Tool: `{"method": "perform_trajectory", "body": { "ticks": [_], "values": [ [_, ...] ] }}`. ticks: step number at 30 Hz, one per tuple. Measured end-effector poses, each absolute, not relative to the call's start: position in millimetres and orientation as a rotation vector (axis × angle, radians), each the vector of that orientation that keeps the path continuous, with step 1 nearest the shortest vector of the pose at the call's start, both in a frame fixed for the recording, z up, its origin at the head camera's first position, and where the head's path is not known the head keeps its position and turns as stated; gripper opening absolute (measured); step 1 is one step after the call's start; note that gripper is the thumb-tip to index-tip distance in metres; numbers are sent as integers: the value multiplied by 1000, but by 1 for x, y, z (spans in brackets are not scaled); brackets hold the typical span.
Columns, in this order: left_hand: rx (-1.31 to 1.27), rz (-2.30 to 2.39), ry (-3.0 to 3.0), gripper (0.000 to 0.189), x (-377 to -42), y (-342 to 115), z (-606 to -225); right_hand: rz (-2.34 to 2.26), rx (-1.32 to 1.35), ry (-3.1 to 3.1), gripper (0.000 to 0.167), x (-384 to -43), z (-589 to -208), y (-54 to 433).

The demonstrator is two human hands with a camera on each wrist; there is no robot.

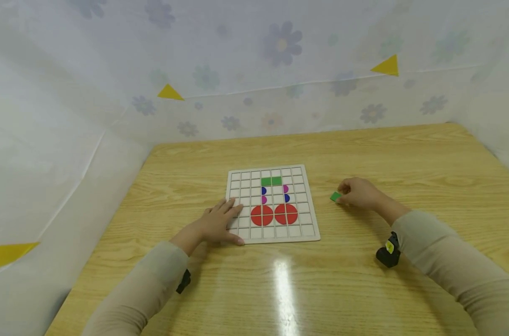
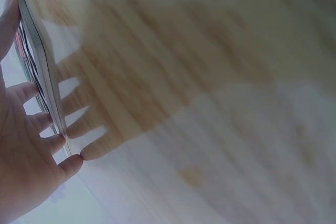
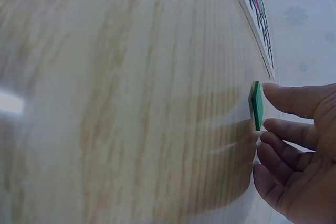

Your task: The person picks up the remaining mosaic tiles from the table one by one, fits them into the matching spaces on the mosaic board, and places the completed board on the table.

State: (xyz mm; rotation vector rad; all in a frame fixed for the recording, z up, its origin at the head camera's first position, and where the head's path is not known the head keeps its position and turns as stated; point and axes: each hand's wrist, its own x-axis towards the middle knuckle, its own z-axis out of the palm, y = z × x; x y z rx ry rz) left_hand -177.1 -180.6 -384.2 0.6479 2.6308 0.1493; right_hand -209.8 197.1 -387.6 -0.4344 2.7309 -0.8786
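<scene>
A white grid board (image 1: pixel 306 232) lies on the table. Two green squares (image 1: pixel 271 181) sit near its far side, small blue and magenta half circles (image 1: pixel 286 189) below them. Nearer the front are two red circles (image 1: pixel 262 215), each split into quarters. My left hand (image 1: pixel 215 224) rests with spread fingers on the board's left front corner; in the left wrist view its fingertips (image 2: pixel 56 141) touch the board's edge. Right of the board, my right hand (image 1: pixel 359 193) pinches a green square tile (image 3: pixel 256 106) between thumb and forefinger, at or just above the tabletop.
The wooden table (image 1: pixel 342 289) reaches back to a white flowered curtain (image 1: pixel 254 102), which also hangs at the left and right. Yellow triangles (image 1: pixel 387 66) are stuck on the curtain. A black wrist device (image 1: pixel 389 251) hangs under the right sleeve.
</scene>
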Motion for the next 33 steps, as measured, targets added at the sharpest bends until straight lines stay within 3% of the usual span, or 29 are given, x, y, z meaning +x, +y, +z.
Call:
{"method": "perform_trajectory", "body": {
  "ticks": [33],
  "values": [
    [645,148,2629,96,-178,-178,-385,-994,-402,2736,20,-214,-398,194]
  ]
}}
